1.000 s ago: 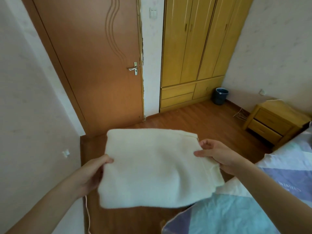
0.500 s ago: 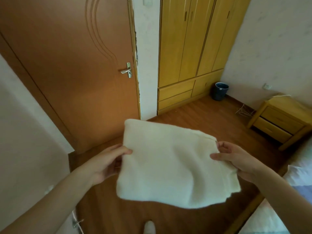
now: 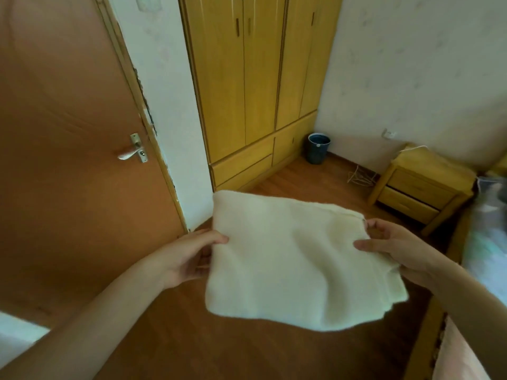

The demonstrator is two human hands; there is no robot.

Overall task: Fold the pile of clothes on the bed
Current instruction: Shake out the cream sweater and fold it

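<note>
A cream-white folded garment [image 3: 290, 259] hangs flat in the air above the wooden floor, held between both hands. My left hand [image 3: 189, 256] grips its left edge with the thumb on top. My right hand [image 3: 395, 248] pinches its right edge, fingers under the cloth. The bed [image 3: 488, 242] shows only as a blurred strip of pale bedding at the right edge. No pile of clothes is in view.
A brown door [image 3: 68, 133] with a metal handle [image 3: 133, 153] stands close on the left. A yellow wardrobe [image 3: 255, 86] fills the back. A blue bin [image 3: 318, 148] sits in the corner; a wooden nightstand [image 3: 422, 185] stands by the bed.
The view has swung left and away from the bed, so the door looms nearer. Both hands keep hold of the folded garment, which now sits right of centre.
</note>
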